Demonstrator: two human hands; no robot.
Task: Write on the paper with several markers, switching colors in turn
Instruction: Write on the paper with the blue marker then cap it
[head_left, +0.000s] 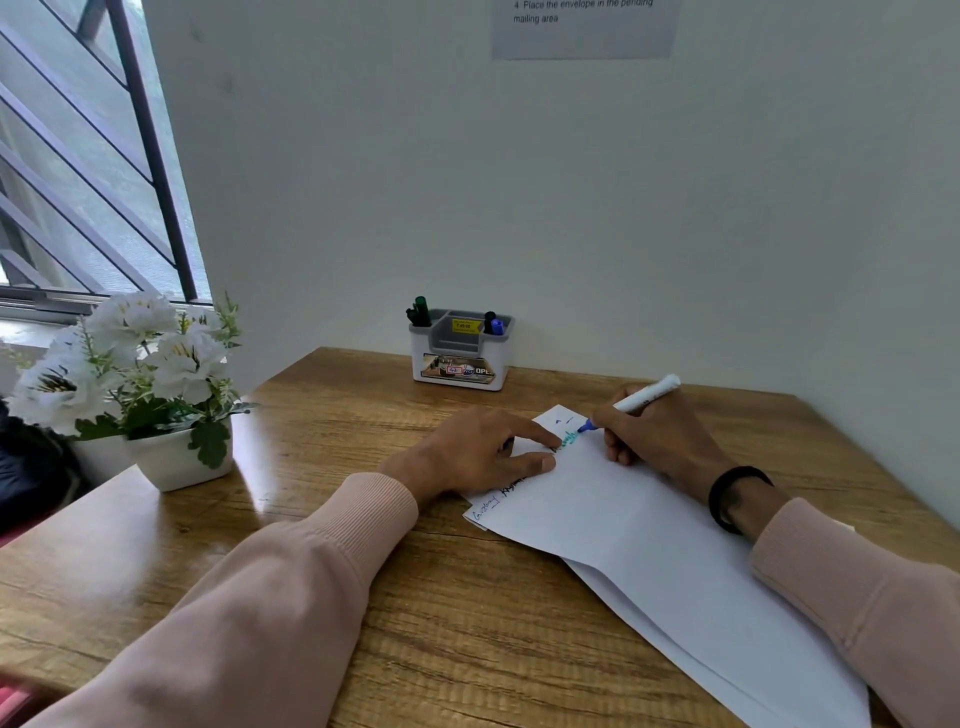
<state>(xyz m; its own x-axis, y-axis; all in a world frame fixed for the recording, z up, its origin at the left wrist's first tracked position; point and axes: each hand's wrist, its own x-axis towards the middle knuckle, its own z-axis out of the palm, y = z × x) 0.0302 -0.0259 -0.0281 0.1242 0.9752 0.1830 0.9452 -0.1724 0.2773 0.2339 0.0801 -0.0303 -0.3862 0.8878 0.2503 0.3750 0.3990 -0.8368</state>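
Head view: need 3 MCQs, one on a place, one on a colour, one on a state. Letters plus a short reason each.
1. Where does the marker holder stand?
A. at the table's back edge by the wall
B. on the paper
C. beside the window sill

2. What colour is the tip of the marker in the right hand?
A. red
B. blue
C. black

3. What is the left hand doing?
A. lifting the flower pot
B. reaching into the holder
C. pressing flat on the paper

Key:
1 A, the holder sits against the wall, well behind the paper.
2 B, the exposed tip at the sheet is blue.
3 C, its fingers lie spread on the sheet's edge.
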